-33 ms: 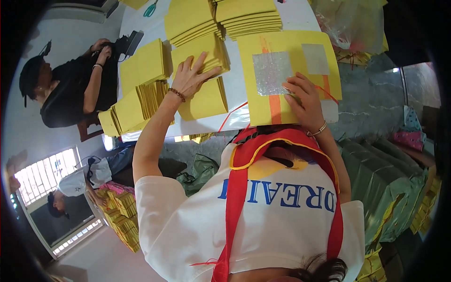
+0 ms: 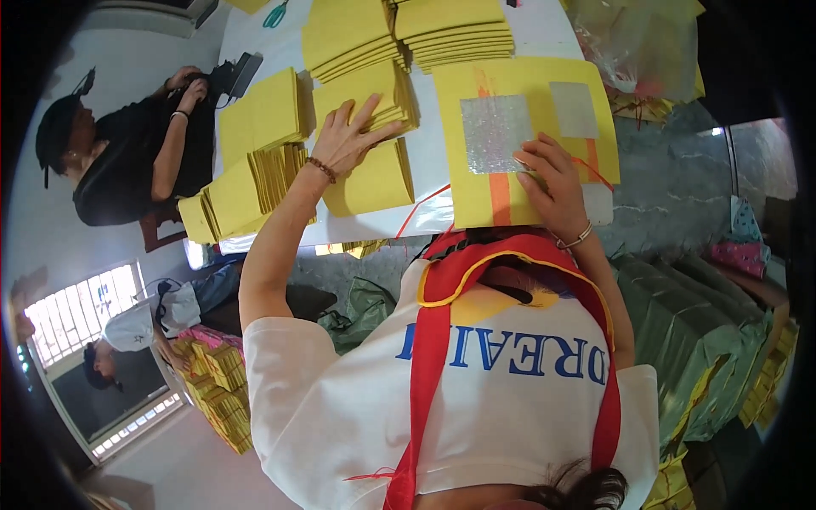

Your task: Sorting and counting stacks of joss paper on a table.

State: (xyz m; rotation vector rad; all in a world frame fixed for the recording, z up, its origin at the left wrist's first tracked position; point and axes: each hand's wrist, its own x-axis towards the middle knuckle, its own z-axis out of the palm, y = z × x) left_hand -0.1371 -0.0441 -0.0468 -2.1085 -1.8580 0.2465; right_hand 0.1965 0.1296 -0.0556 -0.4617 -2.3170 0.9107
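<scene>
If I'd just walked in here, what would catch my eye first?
Yellow paper everywhere: stacks of yellow sheets cover the white table. The left hand lies spread on one stack, while the right hand presses on a large yellow sheet bearing a glittery silver square and an orange stripe. At the far left, a person in black sits at the table's edge.

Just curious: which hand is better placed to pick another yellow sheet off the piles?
Probably left: the left hand lies spread on a yellow pile, while the right hand rests on the big foil-patched sheet.
</scene>
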